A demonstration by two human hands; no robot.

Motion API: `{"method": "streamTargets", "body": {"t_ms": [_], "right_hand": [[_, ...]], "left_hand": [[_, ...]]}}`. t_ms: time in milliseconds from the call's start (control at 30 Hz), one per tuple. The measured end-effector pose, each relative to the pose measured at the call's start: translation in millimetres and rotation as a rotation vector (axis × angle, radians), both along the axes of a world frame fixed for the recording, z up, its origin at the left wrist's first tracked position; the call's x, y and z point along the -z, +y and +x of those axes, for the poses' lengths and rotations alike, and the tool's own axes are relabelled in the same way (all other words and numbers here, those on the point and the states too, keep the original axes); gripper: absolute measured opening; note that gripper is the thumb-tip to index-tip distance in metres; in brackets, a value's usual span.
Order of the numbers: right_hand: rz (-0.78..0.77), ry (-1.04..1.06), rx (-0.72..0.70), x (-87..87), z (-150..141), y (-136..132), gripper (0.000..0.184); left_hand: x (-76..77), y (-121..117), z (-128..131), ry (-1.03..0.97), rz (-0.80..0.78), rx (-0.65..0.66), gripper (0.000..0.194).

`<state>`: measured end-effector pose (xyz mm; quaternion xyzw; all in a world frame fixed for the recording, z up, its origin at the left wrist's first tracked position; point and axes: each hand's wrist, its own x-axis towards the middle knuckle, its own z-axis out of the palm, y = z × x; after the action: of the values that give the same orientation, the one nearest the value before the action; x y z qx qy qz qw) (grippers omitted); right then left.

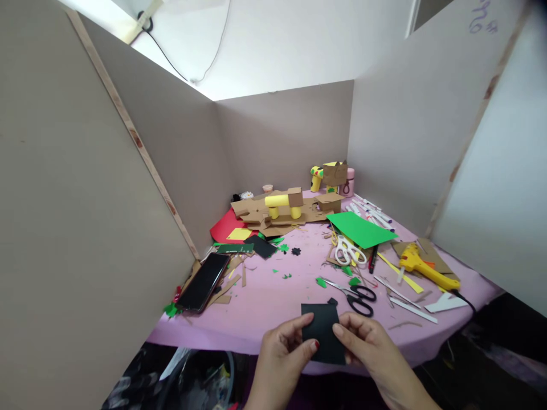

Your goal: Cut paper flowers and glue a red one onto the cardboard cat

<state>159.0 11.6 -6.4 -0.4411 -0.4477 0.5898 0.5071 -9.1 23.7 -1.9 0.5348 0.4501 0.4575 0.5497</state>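
Between my two hands, over the near edge of the table, is a small rectangle of black paper (325, 336). My left hand (285, 354) pinches its left side, thumb on top. At its right side, my right hand (363, 340) grips the paper with the thumb in front and the fingers behind. Just beyond the paper lie black-handled scissors (359, 296), blades pointing left, beside small green paper scraps (321, 283). White-handled scissors (349, 252) rest farther back.
A yellow glue gun (427, 267) with a cord lies at right. A green sheet (362, 229), markers (374, 210) and cardboard figures (282, 202) stand or lie farther back. A dark phone (204, 283) is at left. Grey panels (286, 131) enclose the table (252, 302).
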Motion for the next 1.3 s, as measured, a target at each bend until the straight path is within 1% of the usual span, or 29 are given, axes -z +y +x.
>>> {"method": "streamTargets", "body": {"t_ms": [100, 200, 267, 300, 367, 400, 433, 467, 500, 533, 567, 600, 667, 733, 800, 867, 967, 1033, 1133, 1233, 1300], "right_hand": [[0.014, -0.042, 0.009, -1.1, 1, -1, 0.037], [0.037, -0.102, 0.026, -1.1, 2, 0, 0.037], [0.049, -0.136, 0.032, -1.3, 4, 0, 0.034], [0.069, -0.163, 0.039, -1.4, 5, 0, 0.032], [0.187, -0.266, 0.064, -0.5, 8, 1, 0.026], [0.292, -0.338, 0.083, 1.2, 9, 2, 0.021], [0.417, -0.418, 0.104, 3.9, 11, 3, 0.016], [0.543, -0.502, 0.129, 7.8, 12, 5, 0.014], [0.656, -0.587, 0.153, 12.9, 13, 7, 0.017], [0.742, -0.678, 0.175, 18.7, 14, 10, 0.023], [0.795, -0.767, 0.193, 24.9, 14, 13, 0.027], [0.821, -0.853, 0.202, 30.8, 14, 15, 0.030], [0.815, -0.966, 0.189, 39.7, 13, 18, 0.032], [0.753, -1.018, 0.140, 43.1, 11, 17, 0.030], [0.682, -1.049, 0.077, 42.1, 9, 13, 0.031], [0.625, -1.067, 0.036, 39.8, 7, 11, 0.030], [0.570, -1.037, 0.032, 38.5, 5, 12, 0.024], [0.545, -1.012, 0.035, 38.8, 5, 16, 0.023], [0.534, -1.001, 0.036, 38.3, 6, 21, 0.022], [0.532, -1.008, 0.027, 37.0, 8, 25, 0.021], [0.531, -1.027, 0.031, 37.3, 8, 28, 0.023]], "left_hand": [[3.4, -1, -3, 0.144, 0.101, -0.027, 0.033], [3.0, -3, -3, 0.267, 0.204, -0.047, 0.028], [0.9, -4, -3, 0.268, 0.222, -0.052, 0.028], [-0.5, -5, -2, 0.242, 0.219, -0.049, 0.033], [-3.2, -4, -3, 0.193, 0.234, -0.048, 0.043], [-3.9, -2, -3, 0.194, 0.283, -0.046, 0.042], [-3.8, 0, -5, 0.222, 0.371, -0.046, 0.037], [-2.5, 3, -6, 0.282, 0.496, -0.058, 0.030], [0.1, 6, -8, 0.363, 0.645, -0.079, 0.026], [4.0, 10, -10, 0.449, 0.794, -0.104, 0.027], [9.2, 13, -12, 0.536, 0.922, -0.130, 0.029], [15.3, 16, -13, 0.610, 1.011, -0.142, 0.029], [28.1, 21, -14, 0.714, 1.067, -0.095, 0.028], [38.0, 22, -15, 0.783, 0.999, -0.039, 0.027], [42.0, 23, -15, 0.821, 0.892, 0.008, 0.026], [40.2, 23, -15, 0.836, 0.802, 0.055, 0.025], [32.4, 25, -15, 0.833, 0.693, 0.098, 0.021], [28.1, 26, -13, 0.819, 0.632, 0.096, 0.018], [25.7, 27, -11, 0.804, 0.578, 0.073, 0.015], [26.0, 28, -10, 0.814, 0.562, 0.061, 0.014], [26.3, 29, -9, 0.830, 0.562, 0.052, 0.016]]}}
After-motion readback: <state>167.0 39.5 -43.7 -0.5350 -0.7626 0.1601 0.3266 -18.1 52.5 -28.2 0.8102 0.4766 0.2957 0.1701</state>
